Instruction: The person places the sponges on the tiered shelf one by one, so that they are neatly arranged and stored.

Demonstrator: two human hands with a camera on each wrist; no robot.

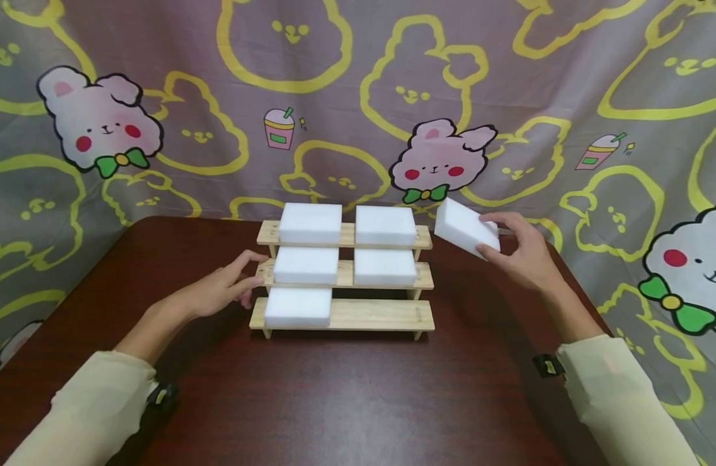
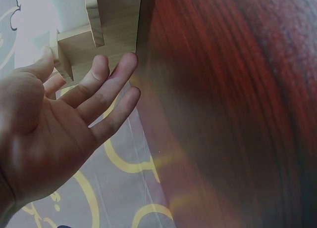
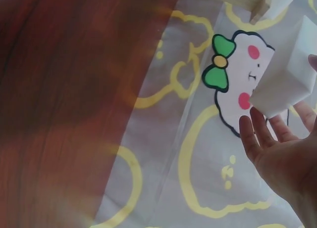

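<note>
A three-tier wooden display stand stands on the table with white foam blocks on its tiers. Two blocks lie on the top tier, two on the middle tier, and one block at the left of the bottom tier. My left hand holds the left end of the middle tier between thumb and index finger; the other fingers extend loosely below. To the right of the stand, my right hand pinches another white foam block, raised and tilted, by its right end.
The dark reddish-brown table extends in front of the stand and to both sides. Behind it hangs a grey curtain printed with yellow outlines and cartoon bunnies.
</note>
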